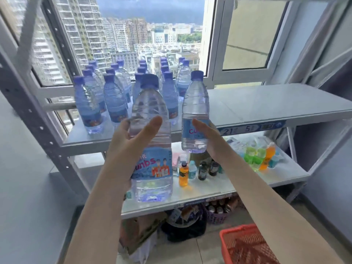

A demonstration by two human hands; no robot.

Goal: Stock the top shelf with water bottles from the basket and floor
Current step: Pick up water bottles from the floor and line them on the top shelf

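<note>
My left hand (124, 149) grips a clear water bottle (152, 130) with a blue cap and a blue label, held upright in front of the top shelf (266, 105). Around the lower part of a second, similar water bottle (195, 109) my right hand (208, 138) is closed, raising it just before the shelf's front edge. Several blue-capped water bottles (114, 96) stand in rows on the left half of that shelf. A red plastic basket (245, 244) sits on the floor at the lower right; what it holds is hidden.
The right half of the top shelf is bare grey board. On the middle shelf (209, 193) stand small drink bottles (183, 177) and wrapped coloured drinks (261, 157). Below are a purple basket (217, 216), a dark bag and cardboard. A window is behind the rack.
</note>
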